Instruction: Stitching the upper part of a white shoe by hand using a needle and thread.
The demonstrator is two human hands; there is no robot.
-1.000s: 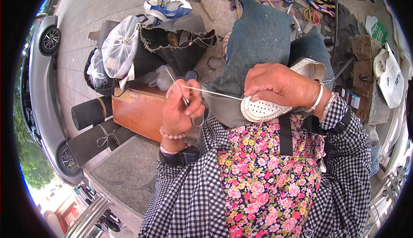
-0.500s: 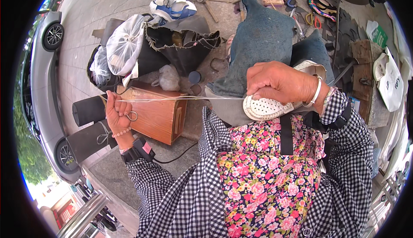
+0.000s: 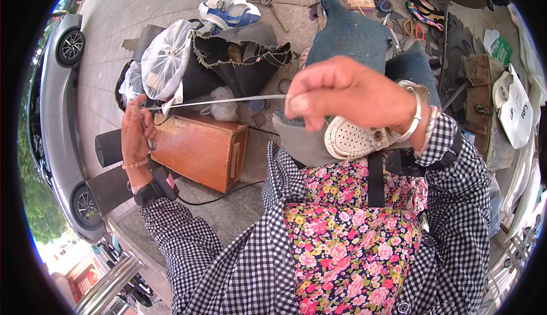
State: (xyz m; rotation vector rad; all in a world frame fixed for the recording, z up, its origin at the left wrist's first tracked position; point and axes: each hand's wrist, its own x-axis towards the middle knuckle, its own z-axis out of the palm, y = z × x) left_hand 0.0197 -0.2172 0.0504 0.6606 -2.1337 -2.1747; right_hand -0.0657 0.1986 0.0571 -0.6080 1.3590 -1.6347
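A white thread [image 3: 228,99] runs stretched between my two hands, above a wooden box. My left hand [image 3: 137,133], ringed and with a bracelet at the wrist, is closed on the thread's left end. My right hand [image 3: 345,90] pinches the other end between thumb and fingers, slightly blurred. Below and behind the right hand, a white perforated shoe [image 3: 353,139] rests on my lap, tilted toward me; the hand and wrist cover part of it. Grey cloth [image 3: 305,138] lies just left of the shoe.
The orange-brown wooden box [image 3: 196,152] stands between my arms. Black bags [image 3: 245,64] and a clear plastic bag [image 3: 165,58] sit beyond it. At the far right are scissors [image 3: 394,36], sandals [image 3: 424,10] and a wooden crate [image 3: 483,107]. A silver car [image 3: 62,133] is at the left.
My right hand has lifted off the shoe and moved up and left. My left hand has shifted left and slightly up. The thread now slopes upward to the right.
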